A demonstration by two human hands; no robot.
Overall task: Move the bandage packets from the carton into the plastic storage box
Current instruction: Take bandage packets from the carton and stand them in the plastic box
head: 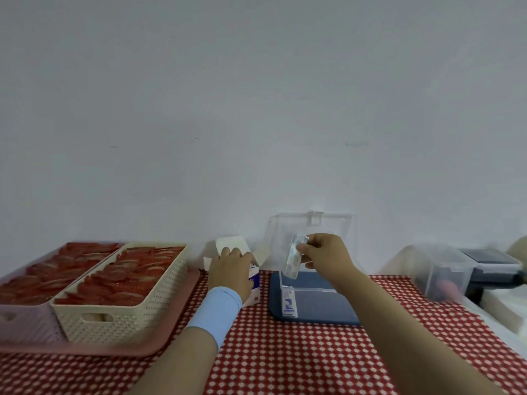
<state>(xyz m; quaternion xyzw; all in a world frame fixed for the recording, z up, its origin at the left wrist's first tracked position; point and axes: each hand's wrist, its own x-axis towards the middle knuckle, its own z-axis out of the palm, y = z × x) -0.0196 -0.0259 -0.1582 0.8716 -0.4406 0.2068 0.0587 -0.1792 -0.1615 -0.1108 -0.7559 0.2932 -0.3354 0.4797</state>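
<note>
Left hand (232, 270) grips the open carton (247, 266) on the checkered tablecloth (285, 352); right hand (323, 256) pinches a bandage packet (293, 259) above the clear plastic storage box (310, 292), where another packet (288, 303) already stands.

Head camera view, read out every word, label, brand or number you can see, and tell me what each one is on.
No text here is sharp enough to quote.
carton, held by the left hand: blue and red print, too blurred to read.
bandage packet, pinched in the right hand: bluish print, too blurred to read.
packets standing in the plastic storage box: a blue mark, too small to read.
</note>
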